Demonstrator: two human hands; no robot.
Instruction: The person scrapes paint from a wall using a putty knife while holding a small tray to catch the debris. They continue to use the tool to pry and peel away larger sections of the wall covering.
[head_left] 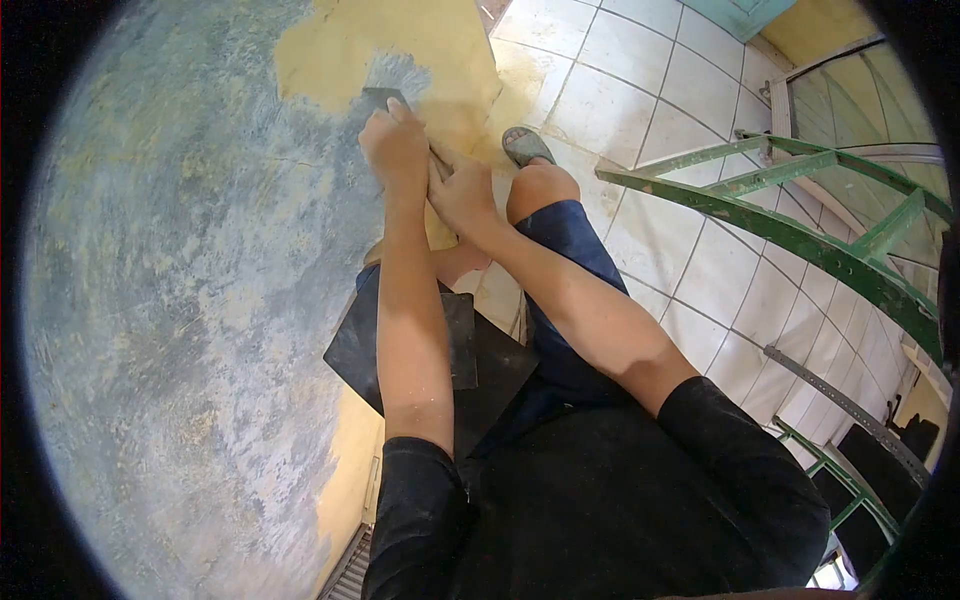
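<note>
My left hand [397, 148] is closed on a small dark flat blade [382, 95], whose face lies at the wall [230, 220]. Grey, streaky coating covers much of this wall, and a yellow area [450, 60] shows around the blade and above it. Just beside the left wrist, my right hand [463, 195] has its fingers wrapped round a thin thing, mostly hidden, that I cannot make out. Below the hands, near my lap, a black flat sheet [505, 375] shows behind my left forearm, with a smaller dark square piece [462, 345] over it.
White floor tiles [620, 110] with yellowish stains spread to the right. A green metal ladder [790, 215] reaches in from the right edge. My sandalled foot [528, 147] is on the tiles. A perforated metal strip [845, 405] and dark objects are at the lower right.
</note>
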